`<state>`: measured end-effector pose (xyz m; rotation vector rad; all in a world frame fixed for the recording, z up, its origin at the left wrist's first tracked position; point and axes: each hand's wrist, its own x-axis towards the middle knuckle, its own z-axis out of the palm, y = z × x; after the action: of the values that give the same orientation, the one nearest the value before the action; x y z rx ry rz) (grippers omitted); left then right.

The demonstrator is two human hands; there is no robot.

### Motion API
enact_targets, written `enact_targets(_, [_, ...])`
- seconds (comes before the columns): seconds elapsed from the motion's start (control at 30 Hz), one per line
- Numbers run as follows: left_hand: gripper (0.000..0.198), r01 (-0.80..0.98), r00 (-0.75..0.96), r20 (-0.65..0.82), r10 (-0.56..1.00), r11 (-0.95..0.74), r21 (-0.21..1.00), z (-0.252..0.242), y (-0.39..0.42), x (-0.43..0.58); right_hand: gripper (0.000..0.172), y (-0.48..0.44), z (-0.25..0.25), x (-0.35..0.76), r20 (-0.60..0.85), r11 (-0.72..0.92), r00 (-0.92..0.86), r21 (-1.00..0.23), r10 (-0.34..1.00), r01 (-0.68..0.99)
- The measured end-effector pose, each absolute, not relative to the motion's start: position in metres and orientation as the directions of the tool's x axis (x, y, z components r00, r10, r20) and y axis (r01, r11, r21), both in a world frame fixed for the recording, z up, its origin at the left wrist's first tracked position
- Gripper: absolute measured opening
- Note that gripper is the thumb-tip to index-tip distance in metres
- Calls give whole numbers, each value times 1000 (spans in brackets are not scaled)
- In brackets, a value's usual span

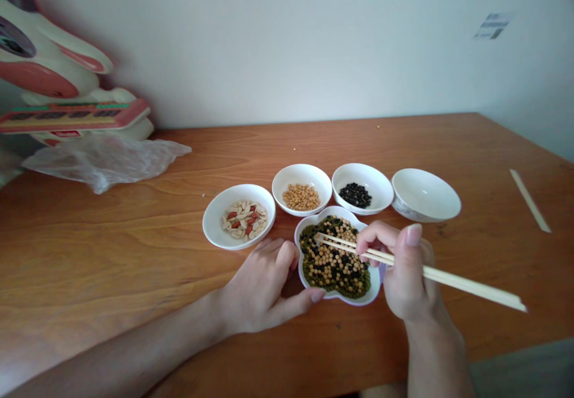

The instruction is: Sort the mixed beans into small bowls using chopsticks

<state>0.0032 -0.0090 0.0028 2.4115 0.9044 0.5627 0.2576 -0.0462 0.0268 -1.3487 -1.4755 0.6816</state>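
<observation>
A flower-shaped bowl (373, 287) stands near the middle of the table, filled with mixed green, black and yellow beans (336, 257). My left hand (264, 284) grips its left side, thumb along the front rim and fingers curled against the wall. In my right hand (406, 260) is a pair of wooden chopsticks (466, 282), their tips among the beans at the bowl's upper left. Whether a bean is between the tips I cannot tell. Behind sit white bowls of peanuts (244, 221), yellow beans (301, 197) and black beans (356, 195).
An empty white bowl (426, 192) ends the row on the right. A pale stick-like wrapper (530, 201) lies at the far right. At the left are a crumpled plastic bag (105, 159) and a toy keyboard with an animal figure (76, 114). The wall runs behind the table.
</observation>
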Motion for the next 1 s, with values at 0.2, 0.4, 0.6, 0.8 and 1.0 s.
enact_targets(0.2, [37, 487, 690, 201, 695, -652, 581, 3, -9, 4, 82, -47, 27, 257, 296, 231, 120, -895, 948, 382])
enact_targets(0.4, [35, 476, 687, 217, 694, -655, 587, 3, -8, 4, 84, -46, 23, 260, 282, 228, 102, -902, 954, 365])
enact_targets(0.6, [35, 481, 690, 218, 690, -662, 575, 4, -9, 5, 82, -46, 26, 257, 297, 230, 126, -895, 946, 382])
enact_targets(0.8, [34, 478, 691, 217, 690, -661, 578, 4, -9, 5, 83, -46, 30, 256, 327, 244, 147, -879, 933, 409])
enact_targets(1.0, [35, 482, 687, 217, 694, -658, 578, 4, -10, 4, 84, -46, 31, 257, 358, 281, 187, -896, 915, 343])
